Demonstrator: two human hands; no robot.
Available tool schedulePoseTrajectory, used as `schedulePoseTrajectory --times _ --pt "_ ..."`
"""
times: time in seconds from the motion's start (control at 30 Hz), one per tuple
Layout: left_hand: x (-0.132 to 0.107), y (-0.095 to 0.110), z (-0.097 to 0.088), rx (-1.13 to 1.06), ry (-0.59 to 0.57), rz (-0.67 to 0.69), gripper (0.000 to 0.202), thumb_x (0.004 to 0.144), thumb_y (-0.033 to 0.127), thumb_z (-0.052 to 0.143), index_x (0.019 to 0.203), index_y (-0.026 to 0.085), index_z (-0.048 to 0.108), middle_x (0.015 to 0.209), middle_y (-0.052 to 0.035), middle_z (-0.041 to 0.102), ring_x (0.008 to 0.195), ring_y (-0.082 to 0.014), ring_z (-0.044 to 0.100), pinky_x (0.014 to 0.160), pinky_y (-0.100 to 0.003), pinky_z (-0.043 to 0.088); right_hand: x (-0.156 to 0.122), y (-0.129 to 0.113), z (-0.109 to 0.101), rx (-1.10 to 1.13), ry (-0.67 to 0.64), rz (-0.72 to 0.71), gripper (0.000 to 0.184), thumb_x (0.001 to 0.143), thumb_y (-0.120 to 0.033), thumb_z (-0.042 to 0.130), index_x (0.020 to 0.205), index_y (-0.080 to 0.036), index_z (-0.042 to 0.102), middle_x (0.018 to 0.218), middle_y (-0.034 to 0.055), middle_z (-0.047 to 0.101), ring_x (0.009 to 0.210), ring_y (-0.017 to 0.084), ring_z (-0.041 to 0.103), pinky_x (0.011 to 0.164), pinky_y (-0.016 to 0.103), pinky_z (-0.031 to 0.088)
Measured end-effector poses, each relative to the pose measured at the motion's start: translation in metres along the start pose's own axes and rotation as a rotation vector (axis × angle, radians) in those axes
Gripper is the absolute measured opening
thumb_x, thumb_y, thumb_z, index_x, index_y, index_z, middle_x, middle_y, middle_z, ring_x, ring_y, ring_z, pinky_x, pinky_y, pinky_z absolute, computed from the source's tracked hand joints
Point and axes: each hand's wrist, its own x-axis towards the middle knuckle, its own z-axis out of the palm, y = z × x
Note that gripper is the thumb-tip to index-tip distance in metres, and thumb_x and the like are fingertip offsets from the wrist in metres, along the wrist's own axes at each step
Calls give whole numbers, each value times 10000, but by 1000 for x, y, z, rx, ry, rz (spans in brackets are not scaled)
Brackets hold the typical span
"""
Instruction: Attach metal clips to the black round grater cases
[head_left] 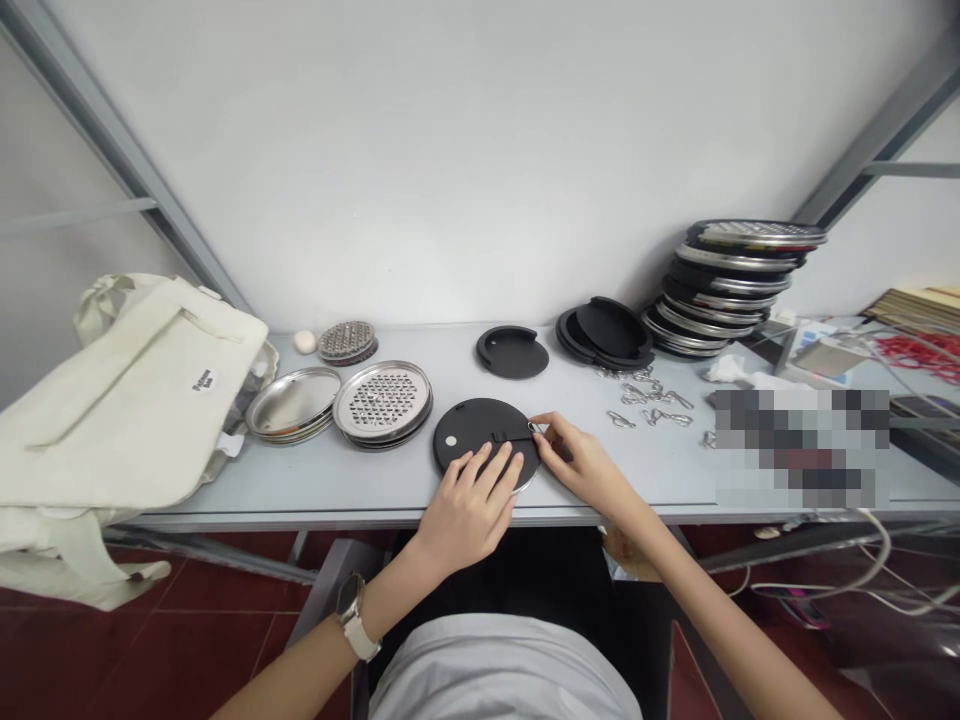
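A cream fabric bag (142,400) slumps at the far left, beside a shallow round silver metal dish (296,398) and a round perforated silver metal plate (382,400). The left forearm, a watch (351,600) with a pale strap at its wrist, slants up and inward. The left hand (471,500) lies palm down, fingers slightly apart and extended, pressing on the round flat black disc (469,425) near the table's front edge, grasping nothing. The right forearm slants in from the lower right; the right hand (571,460) turns sideways, thumb and index pinching a small silver metal piece (532,427) at the disc's right edge. Farther right lie loose silver metal clips (656,395).
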Motion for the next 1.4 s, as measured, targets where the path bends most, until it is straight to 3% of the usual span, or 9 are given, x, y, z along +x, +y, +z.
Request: schedulePoseTrajectory --times 0.5,0.93,1.13,1.4 --pt "0 0 0 -5 6 6 478 969 309 434 1427 169 426 1472 -56 423 1297 -251 444 1029 -388 355 0 -1 -1 5 -9 15 193 957 -317 415 1094 -213 502 678 -24 565 594 158 562 609 262 462" --pt "0 -1 -1 22 -5 25 494 959 312 453 1431 170 420 1473 -69 420 1301 -256 444 1015 -391 374 -1 0 1 -14 18 -18 238 957 -267 403 1147 -194 525 793 34 643 675 172 605 677 285 483" --pt "-1 -1 0 10 -9 19 487 970 311 431 1435 168 413 1483 -56 404 1303 -255 437 1018 -393 366 -1 0 1 -32 24 -24 273 956 -257 393 1205 -182 473 746 10 581 660 176 589 652 284 473" --pt "0 -1 0 -8 -6 14 473 979 301 413 1431 164 419 1480 -51 409 1299 -261 437 1026 -394 346 -1 0 2 -41 13 -32 216 973 -251 379 1141 -196 504 824 51 632 737 197 617 697 304 475"
